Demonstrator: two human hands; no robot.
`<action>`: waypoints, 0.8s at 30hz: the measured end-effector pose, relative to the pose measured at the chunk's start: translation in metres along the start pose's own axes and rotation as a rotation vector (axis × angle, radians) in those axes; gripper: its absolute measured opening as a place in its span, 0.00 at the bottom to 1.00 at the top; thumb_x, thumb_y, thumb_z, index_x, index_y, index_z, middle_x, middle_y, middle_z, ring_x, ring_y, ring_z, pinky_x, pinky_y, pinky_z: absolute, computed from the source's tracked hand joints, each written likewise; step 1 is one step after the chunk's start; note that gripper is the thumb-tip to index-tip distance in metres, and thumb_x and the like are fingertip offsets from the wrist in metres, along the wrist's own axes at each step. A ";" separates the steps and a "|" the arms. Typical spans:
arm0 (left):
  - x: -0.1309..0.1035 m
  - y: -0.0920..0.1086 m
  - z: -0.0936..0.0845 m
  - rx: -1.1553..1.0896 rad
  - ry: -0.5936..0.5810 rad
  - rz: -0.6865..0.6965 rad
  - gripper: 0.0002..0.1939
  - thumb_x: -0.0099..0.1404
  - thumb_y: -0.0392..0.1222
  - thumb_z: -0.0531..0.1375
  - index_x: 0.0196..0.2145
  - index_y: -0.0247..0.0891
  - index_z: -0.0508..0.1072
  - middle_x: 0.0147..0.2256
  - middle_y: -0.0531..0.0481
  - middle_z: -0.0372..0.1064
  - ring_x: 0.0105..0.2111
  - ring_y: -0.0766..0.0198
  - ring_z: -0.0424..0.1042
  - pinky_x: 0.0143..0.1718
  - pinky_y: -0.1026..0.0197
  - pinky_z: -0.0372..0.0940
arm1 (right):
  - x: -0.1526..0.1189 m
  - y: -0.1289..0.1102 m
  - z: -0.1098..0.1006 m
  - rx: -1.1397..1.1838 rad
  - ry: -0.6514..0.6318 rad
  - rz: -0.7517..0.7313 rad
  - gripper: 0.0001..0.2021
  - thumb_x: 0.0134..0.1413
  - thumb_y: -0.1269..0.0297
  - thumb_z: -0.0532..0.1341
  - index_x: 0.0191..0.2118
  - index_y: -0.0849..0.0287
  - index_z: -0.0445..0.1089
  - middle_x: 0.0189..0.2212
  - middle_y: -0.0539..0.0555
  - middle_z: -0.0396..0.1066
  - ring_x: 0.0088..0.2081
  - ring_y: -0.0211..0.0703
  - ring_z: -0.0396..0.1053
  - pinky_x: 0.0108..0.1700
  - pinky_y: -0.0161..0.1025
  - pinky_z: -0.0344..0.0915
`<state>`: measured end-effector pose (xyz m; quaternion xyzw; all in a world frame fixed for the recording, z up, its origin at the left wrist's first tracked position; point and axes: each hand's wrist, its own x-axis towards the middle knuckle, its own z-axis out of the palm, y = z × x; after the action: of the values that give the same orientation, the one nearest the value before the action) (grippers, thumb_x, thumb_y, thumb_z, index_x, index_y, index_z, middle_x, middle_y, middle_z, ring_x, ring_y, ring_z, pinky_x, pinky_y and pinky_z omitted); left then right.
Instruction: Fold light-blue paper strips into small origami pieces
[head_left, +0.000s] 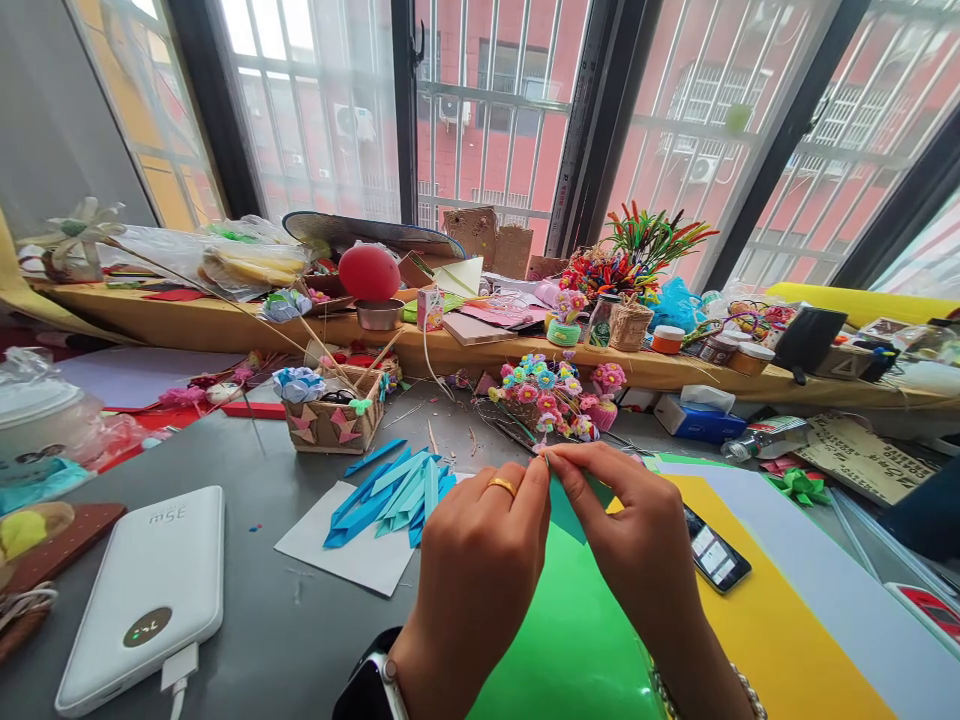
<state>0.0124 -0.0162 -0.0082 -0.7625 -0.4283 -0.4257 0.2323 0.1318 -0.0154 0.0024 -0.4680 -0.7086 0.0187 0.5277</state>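
Note:
A piece of teal paper [568, 512] hangs between my two hands, above a bright green sheet [574, 620]. My left hand [484, 550] is closed, with its fingertips pinched at the paper's upper corner. Meeting it there, my right hand [637, 515] pinches the same corner between thumb and forefinger. My fingers hide part of the paper and its exact fold. Left of my hands, several folded blue and turquoise paper strips [401, 495] lie on a white sheet [341, 558].
A white power bank [150, 590] with a plugged cable lies at left. Behind stand a cardboard basket [337, 425] and crocheted flowers [547, 390]. A phone [716, 550] rests on yellow paper [780, 620] at right. A crowded shelf [420, 345] runs below the windows.

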 end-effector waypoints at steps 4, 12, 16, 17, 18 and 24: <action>0.001 0.000 0.000 -0.002 0.017 0.008 0.07 0.60 0.33 0.53 0.31 0.35 0.72 0.21 0.52 0.70 0.21 0.64 0.67 0.21 0.64 0.56 | 0.000 -0.001 0.000 -0.009 0.002 -0.002 0.08 0.50 0.72 0.56 0.32 0.57 0.71 0.29 0.52 0.74 0.32 0.42 0.71 0.34 0.36 0.67; -0.001 0.000 0.001 -0.012 0.015 0.017 0.07 0.59 0.32 0.54 0.32 0.34 0.71 0.22 0.51 0.70 0.21 0.63 0.67 0.21 0.62 0.57 | -0.001 -0.002 0.001 -0.027 0.002 0.005 0.07 0.50 0.72 0.56 0.32 0.58 0.71 0.29 0.52 0.74 0.32 0.41 0.71 0.34 0.36 0.66; 0.000 -0.001 0.002 -0.008 0.011 0.013 0.07 0.59 0.32 0.54 0.33 0.34 0.71 0.21 0.52 0.69 0.20 0.63 0.67 0.21 0.62 0.57 | -0.001 -0.002 0.001 -0.033 0.013 -0.003 0.07 0.50 0.72 0.56 0.32 0.58 0.72 0.29 0.53 0.74 0.32 0.42 0.71 0.34 0.36 0.67; 0.000 -0.001 0.002 -0.008 0.009 0.015 0.07 0.59 0.32 0.54 0.33 0.34 0.71 0.21 0.52 0.69 0.20 0.63 0.67 0.21 0.62 0.57 | -0.001 -0.002 0.002 -0.034 0.017 -0.006 0.07 0.50 0.72 0.56 0.32 0.58 0.72 0.29 0.53 0.74 0.32 0.42 0.71 0.34 0.36 0.67; 0.000 -0.001 0.002 -0.008 0.007 0.018 0.07 0.59 0.32 0.54 0.33 0.34 0.71 0.21 0.52 0.69 0.21 0.63 0.67 0.21 0.62 0.57 | -0.001 -0.002 0.002 -0.037 0.020 -0.007 0.07 0.50 0.72 0.56 0.32 0.58 0.72 0.29 0.53 0.74 0.32 0.42 0.71 0.33 0.36 0.67; -0.001 0.000 0.002 0.005 0.034 0.027 0.07 0.59 0.32 0.54 0.32 0.33 0.72 0.22 0.50 0.70 0.21 0.62 0.68 0.21 0.62 0.58 | -0.002 -0.002 0.003 -0.065 0.022 -0.003 0.07 0.50 0.72 0.56 0.32 0.59 0.72 0.29 0.53 0.74 0.32 0.41 0.71 0.35 0.36 0.66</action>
<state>0.0131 -0.0151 -0.0104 -0.7604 -0.4150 -0.4343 0.2470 0.1285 -0.0166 0.0006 -0.4841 -0.7036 -0.0100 0.5201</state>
